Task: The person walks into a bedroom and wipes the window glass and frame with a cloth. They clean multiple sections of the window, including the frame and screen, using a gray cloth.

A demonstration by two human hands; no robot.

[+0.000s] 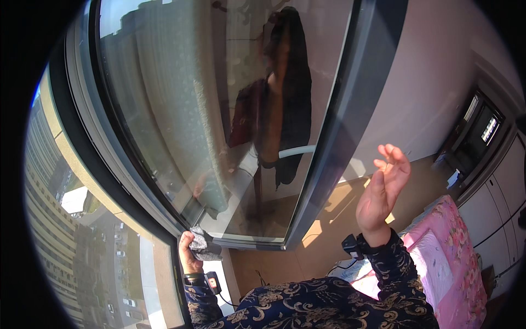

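A grey cloth [200,242] is gripped in my left hand [190,255], at the lower hinge-side corner of an inward-swung window sash [267,242]. The cloth lies against the sash's bottom frame. My right hand [382,193] is raised in the air to the right of the sash, holding nothing, fingers apart and slightly curled. The glass pane [172,103] reflects a dark garment and a curtain. Each wrist carries a small black device with a cable.
Beyond the window opening at left, tall buildings [49,246] and parked cars stand far below. A bed with a pink floral cover [460,255] is at right, near white cabinets [493,201]. A doorway [476,123] shows farther back. The tan floor [287,263] lies below the sash.
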